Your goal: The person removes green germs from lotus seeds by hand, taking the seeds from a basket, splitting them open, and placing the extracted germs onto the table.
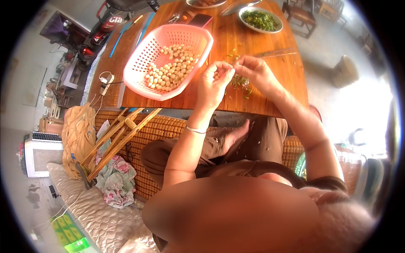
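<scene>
Over the wooden table (270,99), my two hands meet fingertip to fingertip. My left hand (216,82) has its fingers curled in and its thumb pressed toward the other hand. Thumb and fingers of my right hand (258,76) are pinched at the same spot. Whatever lies between them is too small or hidden to make out. Below and behind the fingers, small green and brownish plant scraps (240,81) are scattered on the wood. Just left of my left hand stands a pink perforated basket (141,63) with many round, pale beige pieces (171,76) inside.
A plate of chopped greens (259,20) sits at the table's far right. A dark phone-like object (200,20) and keys (175,17) lie behind the basket. Wooden crutches (120,137) lean left of my legs, beside a floral cloth (116,181) and a power strip (107,83).
</scene>
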Motion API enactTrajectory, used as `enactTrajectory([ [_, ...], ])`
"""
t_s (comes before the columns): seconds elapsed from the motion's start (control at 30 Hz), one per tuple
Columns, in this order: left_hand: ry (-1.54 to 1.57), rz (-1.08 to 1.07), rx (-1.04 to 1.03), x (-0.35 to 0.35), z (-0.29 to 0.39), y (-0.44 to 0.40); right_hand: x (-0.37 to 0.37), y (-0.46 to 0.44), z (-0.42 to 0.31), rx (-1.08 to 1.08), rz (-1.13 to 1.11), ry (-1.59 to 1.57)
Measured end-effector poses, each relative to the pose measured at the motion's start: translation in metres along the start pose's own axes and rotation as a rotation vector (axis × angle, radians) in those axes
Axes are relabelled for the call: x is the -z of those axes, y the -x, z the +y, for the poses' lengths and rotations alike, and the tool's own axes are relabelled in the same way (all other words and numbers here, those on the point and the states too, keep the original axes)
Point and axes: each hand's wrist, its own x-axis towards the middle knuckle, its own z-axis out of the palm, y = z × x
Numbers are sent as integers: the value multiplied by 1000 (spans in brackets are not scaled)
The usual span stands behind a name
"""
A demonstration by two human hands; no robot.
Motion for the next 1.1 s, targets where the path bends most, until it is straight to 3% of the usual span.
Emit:
enactTrajectory([
  [0.27, -114, -180, 65, 11, 1, -1, 2, 4, -2, 109, -4, 311],
  [0.47, -75, -226, 107, 10, 11, 3, 0, 6, -9, 58, -82, 118],
  [0.63, 160, -292, 163, 8, 9, 5, -3, 7, -3, -85, -211, -362],
  [0.87, 257, -180, 125, -3, 6, 6, -1, 3, 6, -119, -203, -468],
  [0.97, 156, -130, 42, -6, 5, 6, -2, 4, 7, -91, -141, -426],
  [1.03, 72, -96, -5, -8, 5, 6, -7, 8, -4, 117, -6, -15],
  [1.07, -9, -74, -64, -10, 5, 5, -7, 10, -5, 117, -6, -16],
  [1.1, -90, -51, -122, -11, 5, 5, -6, 11, -5, 172, 53, 212],
])
